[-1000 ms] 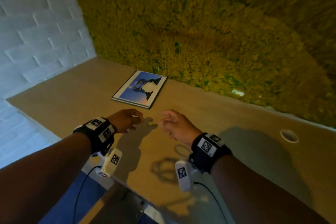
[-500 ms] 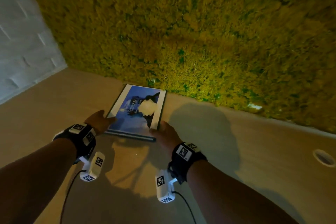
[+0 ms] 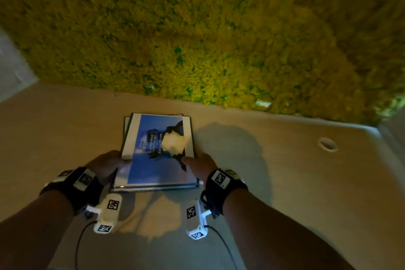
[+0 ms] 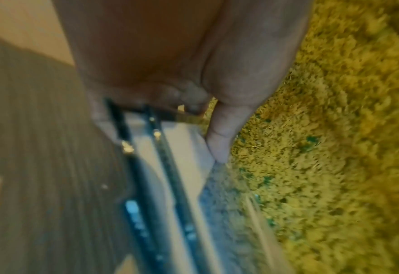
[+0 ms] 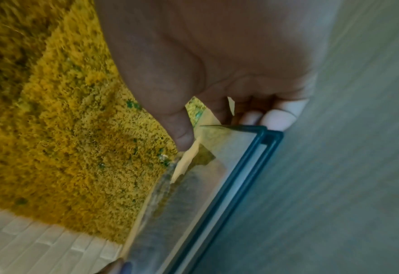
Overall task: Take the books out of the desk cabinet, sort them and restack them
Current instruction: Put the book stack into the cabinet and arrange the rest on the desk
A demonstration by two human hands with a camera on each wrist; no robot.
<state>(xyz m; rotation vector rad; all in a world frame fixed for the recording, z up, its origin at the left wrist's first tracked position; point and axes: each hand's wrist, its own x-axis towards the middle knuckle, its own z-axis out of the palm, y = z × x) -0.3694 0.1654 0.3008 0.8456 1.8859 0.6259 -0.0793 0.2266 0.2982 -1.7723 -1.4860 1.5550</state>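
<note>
A thin stack of books (image 3: pixel 156 149) with a blue and white top cover lies on the wooden desk (image 3: pixel 285 182), close to the moss wall. My left hand (image 3: pixel 105 166) holds its near left corner, and my right hand (image 3: pixel 201 165) holds the near right corner. In the left wrist view the thumb (image 4: pixel 219 140) presses on the top cover, with the dark book edges (image 4: pixel 170 185) running away below it. In the right wrist view the thumb (image 5: pixel 182 137) lies on top and fingertips (image 5: pixel 278 118) curl under the two dark-edged books (image 5: pixel 252 166).
A yellow-green moss wall (image 3: pixel 197 39) rises straight behind the desk. A round cable hole (image 3: pixel 327 144) sits in the desktop at the right. A white brick wall (image 3: pixel 13 68) closes the left side. Cables hang from both wrist cameras.
Both hands went from hovering loosely curled over the desk to gripping the stack's near corners. The stack now lies square to me and closer in view.
</note>
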